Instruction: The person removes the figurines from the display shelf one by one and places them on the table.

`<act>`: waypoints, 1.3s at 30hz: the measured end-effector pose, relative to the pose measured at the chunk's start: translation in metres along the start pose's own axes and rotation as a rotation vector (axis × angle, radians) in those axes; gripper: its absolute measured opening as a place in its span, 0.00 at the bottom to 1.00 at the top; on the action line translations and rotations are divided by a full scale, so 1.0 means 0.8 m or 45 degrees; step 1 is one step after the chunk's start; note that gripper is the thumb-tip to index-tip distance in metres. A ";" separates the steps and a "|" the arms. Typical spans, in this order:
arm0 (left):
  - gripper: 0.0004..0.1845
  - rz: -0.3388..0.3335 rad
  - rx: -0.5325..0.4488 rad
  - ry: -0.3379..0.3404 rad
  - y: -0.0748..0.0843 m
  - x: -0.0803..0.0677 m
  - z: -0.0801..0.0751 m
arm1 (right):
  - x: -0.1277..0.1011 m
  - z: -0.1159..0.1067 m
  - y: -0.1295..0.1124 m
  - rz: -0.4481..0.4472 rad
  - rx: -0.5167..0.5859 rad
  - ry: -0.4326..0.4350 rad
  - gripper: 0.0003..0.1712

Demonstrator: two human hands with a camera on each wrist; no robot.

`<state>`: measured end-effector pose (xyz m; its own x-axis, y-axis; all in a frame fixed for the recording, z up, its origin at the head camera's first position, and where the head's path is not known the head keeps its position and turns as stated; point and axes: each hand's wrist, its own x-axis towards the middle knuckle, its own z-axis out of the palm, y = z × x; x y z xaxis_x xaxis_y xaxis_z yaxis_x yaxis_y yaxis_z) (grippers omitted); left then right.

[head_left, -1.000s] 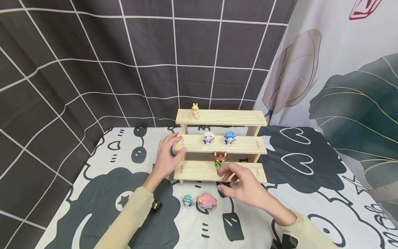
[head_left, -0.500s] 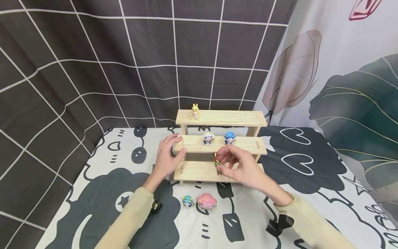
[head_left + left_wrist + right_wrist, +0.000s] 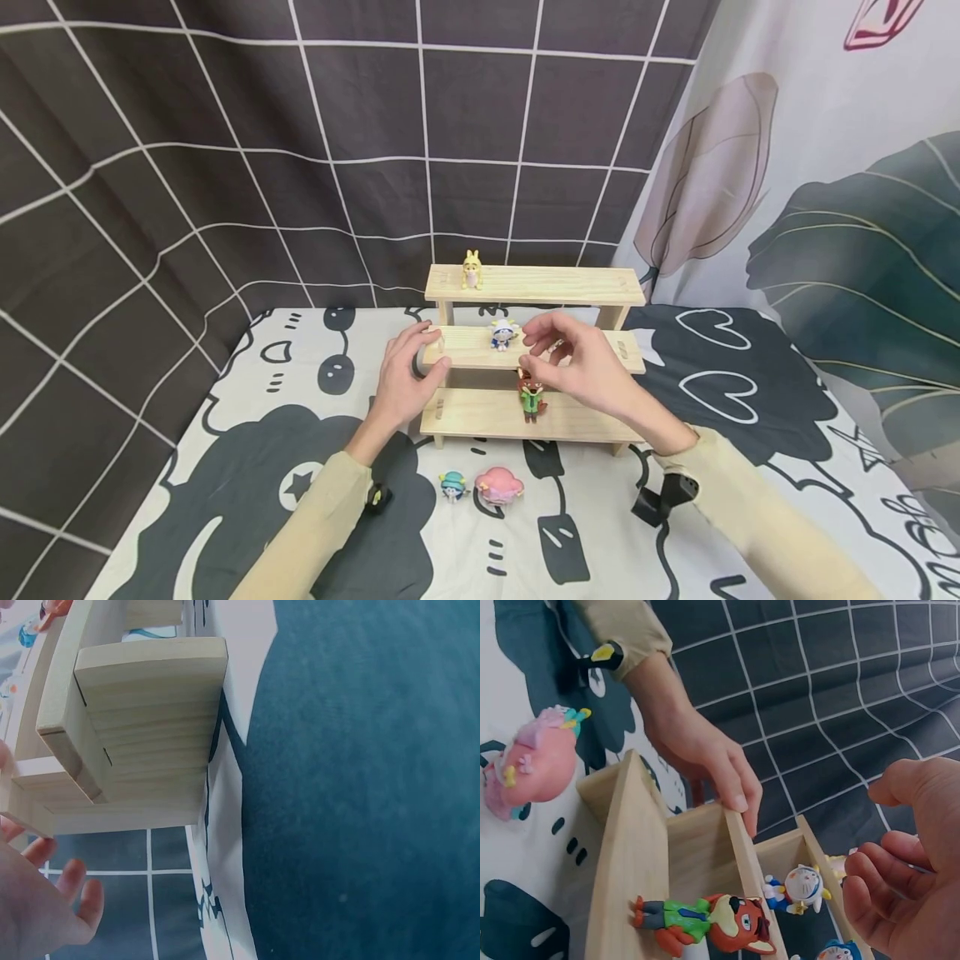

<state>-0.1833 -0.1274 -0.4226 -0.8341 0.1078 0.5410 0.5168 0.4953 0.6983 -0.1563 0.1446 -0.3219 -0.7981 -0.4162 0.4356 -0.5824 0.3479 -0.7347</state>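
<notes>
A fox figurine (image 3: 532, 403) in a green jacket stands on the lowest board of a three-tier wooden display shelf (image 3: 480, 412). Just above it is my right hand (image 3: 581, 362), with fingers bent, spread from the thumb and holding nothing. That hand hides the blue-hatted figurine (image 3: 840, 951) on the middle board in the head view. Beside that spot stands a white-hatted figurine (image 3: 502, 334). My left hand (image 3: 405, 379) holds the left end of the middle board, thumb in front and fingers toward the back.
A yellow rabbit-like figurine (image 3: 471, 271) stands at the left of the top board. In front of the shelf, a teal-hatted figurine (image 3: 453, 485) and a larger pink figurine (image 3: 498, 485) rest on the patterned cloth (image 3: 480, 533). A dark gridded curtain (image 3: 360, 192) hangs behind.
My right hand has let go of the fox figurine and moved up over the middle board. The fox now stands upright on the lowest board. My left hand has stayed put.
</notes>
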 end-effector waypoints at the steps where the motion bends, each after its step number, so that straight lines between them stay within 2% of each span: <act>1: 0.22 0.001 0.000 0.000 0.000 0.000 0.000 | 0.002 0.000 -0.001 -0.001 -0.001 -0.002 0.15; 11: 0.22 0.019 0.002 0.012 0.000 0.000 0.000 | 0.034 -0.004 -0.004 -0.005 -0.032 -0.007 0.15; 19: 0.22 0.029 0.003 0.016 -0.001 0.001 -0.001 | 0.065 -0.007 -0.004 0.059 -0.014 -0.005 0.17; 39: 0.22 0.007 0.002 0.014 0.003 0.000 -0.001 | 0.115 -0.006 0.016 0.132 -0.061 -0.027 0.20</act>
<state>-0.1822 -0.1270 -0.4208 -0.8290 0.1012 0.5500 0.5212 0.4961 0.6944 -0.2381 0.1148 -0.2882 -0.8511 -0.3936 0.3474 -0.5044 0.4297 -0.7490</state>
